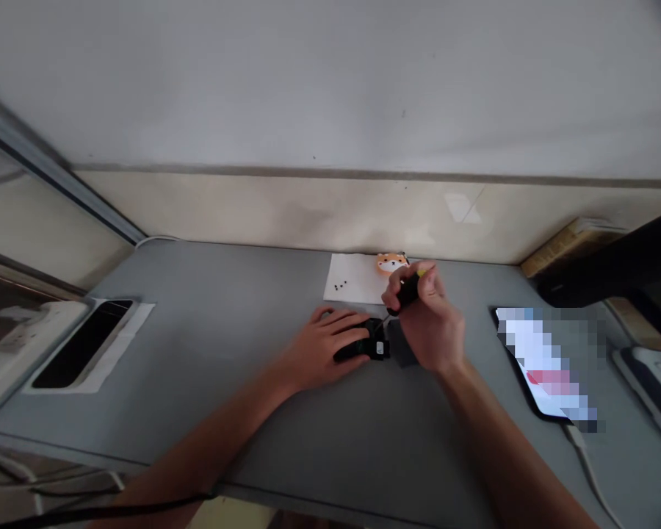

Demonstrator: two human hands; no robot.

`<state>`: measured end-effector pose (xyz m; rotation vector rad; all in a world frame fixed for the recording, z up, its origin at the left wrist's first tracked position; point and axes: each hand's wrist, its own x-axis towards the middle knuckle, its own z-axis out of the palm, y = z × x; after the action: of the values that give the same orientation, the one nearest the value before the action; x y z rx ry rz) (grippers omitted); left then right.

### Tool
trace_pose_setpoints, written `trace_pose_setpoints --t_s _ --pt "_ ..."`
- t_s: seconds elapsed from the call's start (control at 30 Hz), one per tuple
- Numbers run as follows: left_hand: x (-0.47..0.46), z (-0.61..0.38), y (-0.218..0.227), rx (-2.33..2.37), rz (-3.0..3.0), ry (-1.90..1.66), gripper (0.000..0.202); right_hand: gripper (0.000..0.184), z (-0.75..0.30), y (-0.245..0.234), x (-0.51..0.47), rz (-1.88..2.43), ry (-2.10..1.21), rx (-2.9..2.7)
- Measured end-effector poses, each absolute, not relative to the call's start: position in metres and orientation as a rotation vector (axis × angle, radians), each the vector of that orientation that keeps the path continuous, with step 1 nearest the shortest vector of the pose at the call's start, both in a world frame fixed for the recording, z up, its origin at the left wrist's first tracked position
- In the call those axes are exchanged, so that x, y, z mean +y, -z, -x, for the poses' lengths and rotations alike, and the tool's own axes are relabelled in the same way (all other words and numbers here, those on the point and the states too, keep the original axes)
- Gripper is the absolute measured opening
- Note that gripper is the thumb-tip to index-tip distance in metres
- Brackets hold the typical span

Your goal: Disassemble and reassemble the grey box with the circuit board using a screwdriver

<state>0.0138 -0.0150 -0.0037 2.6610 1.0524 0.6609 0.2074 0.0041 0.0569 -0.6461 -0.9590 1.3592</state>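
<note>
Nearest, a thin black cable [115,508] crosses in front of the left forearm at the grey tabletop's [330,448] near edge. Beyond the forearms, the left hand [330,342] lies palm down, its fingers and thumb closed around a small black device with a white label [375,344], probably so that it cannot slide or turn. The right hand [434,323] is closed around a screwdriver with a black handle, yellow end and thin metal shaft [409,292], tilted so the shaft slants down toward the device; that grip seems meant to keep the tip steady. Whether the tip is seated in anything is too small to tell.

The device thus lies under the left fingers, its labelled end sticking out toward the right hand, just below the shaft. The hands are apart, with the device and screwdriver between them.

Just beyond the hands is a white paper sheet [358,273]. On it, ahead of the left fingers, lie a few tiny black pieces [340,286], perhaps screws, likely set there because they show clearly against white. An orange-and-white animal-faced object [392,264] sits just past the right fingers. Well right of the right hand lies a lit phone [543,371]; well left of the left hand, a dark-screened one [85,345].
</note>
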Motion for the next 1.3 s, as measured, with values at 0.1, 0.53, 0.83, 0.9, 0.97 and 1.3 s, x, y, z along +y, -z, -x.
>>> trace_pose_setpoints --t_s 0.1,0.53,0.83,0.9,0.97,1.3 --pt "-0.015 -0.014 0.004 1.048 -2.671 -0.670 0.030 0.033 -0.213 -0.059 0.006 0.667 -1.409 -1.018" --pt "-0.017 -0.014 0.002 1.062 -2.668 -0.665 0.032 0.031 -0.212 -0.063 0.001 0.586 -1.475 -0.916" --pt "-0.016 -0.015 0.000 1.060 -2.675 -0.643 0.032 0.039 -0.215 -0.065 0.005 0.609 -1.495 -0.899" --pt "-0.016 -0.016 -0.001 1.066 -2.676 -0.636 0.030 0.036 -0.216 -0.065 0.005 0.586 -1.488 -0.848" --pt "-0.016 -0.016 -0.001 1.065 -2.681 -0.628 0.029 0.034 -0.220 -0.063 0.006 0.570 -1.489 -0.832" --pt "-0.015 -0.016 0.002 1.054 -2.671 -0.701 0.027 0.039 -0.216 -0.064 0.002 0.648 -1.427 -0.985"
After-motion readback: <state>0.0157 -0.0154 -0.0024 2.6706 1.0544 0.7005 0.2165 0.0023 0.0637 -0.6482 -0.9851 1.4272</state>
